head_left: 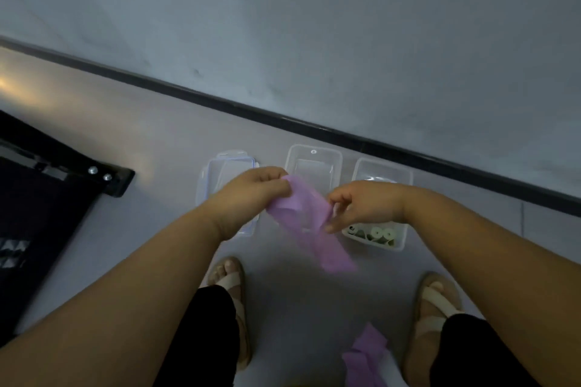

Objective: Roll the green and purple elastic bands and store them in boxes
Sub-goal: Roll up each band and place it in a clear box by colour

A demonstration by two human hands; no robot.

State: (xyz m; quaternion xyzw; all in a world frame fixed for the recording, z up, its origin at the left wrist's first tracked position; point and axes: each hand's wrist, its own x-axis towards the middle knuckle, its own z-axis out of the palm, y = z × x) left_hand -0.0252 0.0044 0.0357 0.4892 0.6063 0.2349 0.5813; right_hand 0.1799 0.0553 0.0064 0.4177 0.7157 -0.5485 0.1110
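Writing: the white marks on the black panel [47,198] at your left are too blurred to read, and no label shows on the boxes.
Left hand: your left hand [251,195] has its fingers curled, pinching the upper end of the thin purple elastic band [301,214].
Right hand: your right hand [367,204] nips the band's right edge between thumb and bent fingers.
Band: it is stretched flat between both hands above the boxes, and its loose end hangs down toward your sandals [232,280].
Boxes: three clear plastic boxes [314,157] sit in a row on the grey floor [157,151] near the wall.
Rightmost box: it holds pale green rolled bands [382,234].
Spare band: a second crumpled purple band [364,358] is low between your feet.
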